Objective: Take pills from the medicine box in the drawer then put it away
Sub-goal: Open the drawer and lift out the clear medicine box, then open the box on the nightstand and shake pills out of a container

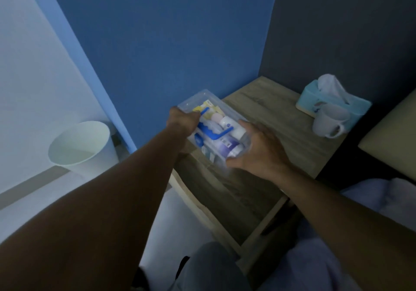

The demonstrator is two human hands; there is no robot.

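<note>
Medicine box (213, 130) between both hands, overhanging drawer (227, 191).

Wooden nightstand (267, 112), tissue box (315, 101), 1 mug (327, 119) on top

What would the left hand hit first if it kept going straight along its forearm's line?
The left hand already grips the clear medicine box; pushing on, it would likely meet the blue wall behind, though depth is unclear.

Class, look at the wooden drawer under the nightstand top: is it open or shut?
Open. The drawer is pulled out toward the person, its bare interior visible below the medicine box.
</note>
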